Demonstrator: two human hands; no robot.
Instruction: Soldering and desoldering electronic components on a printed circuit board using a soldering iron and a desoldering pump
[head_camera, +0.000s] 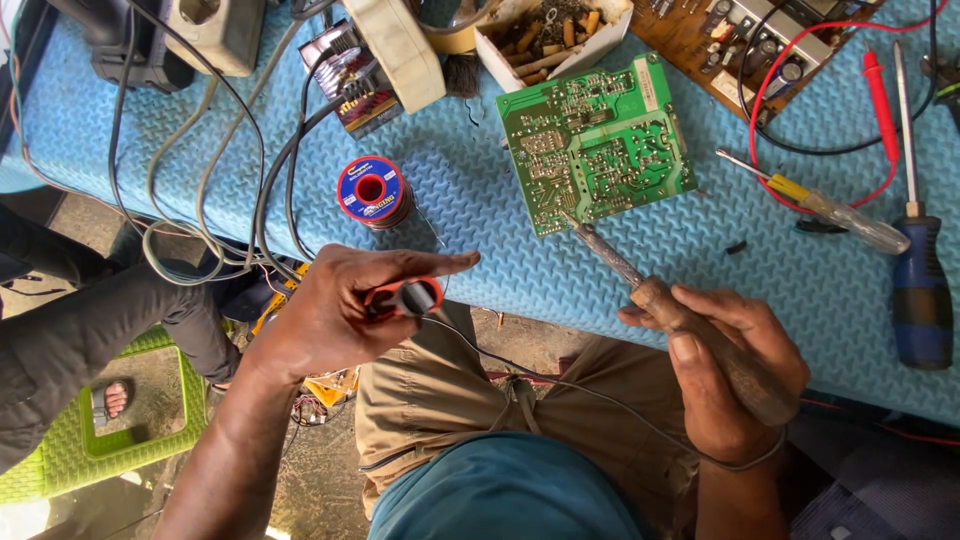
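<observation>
Now my right hand (735, 370) has its fingers wrapped tight round the wooden handle of the iron (690, 320), whose tip touches the near edge of the board (595, 145). That green board lies flat on the blue tabletop (560, 270). My left hand (345, 310) is well left of the board, just off the tabletop's near edge, fingers pinched shut on a small orange-and-black tube (415, 297), forefinger stretched out straight. A solder reel (371, 190) stands left of the board. Right of the board lie a yellow-handled screwdriver (830, 208) and, farther right, a blue-handled one (920, 280).
</observation>
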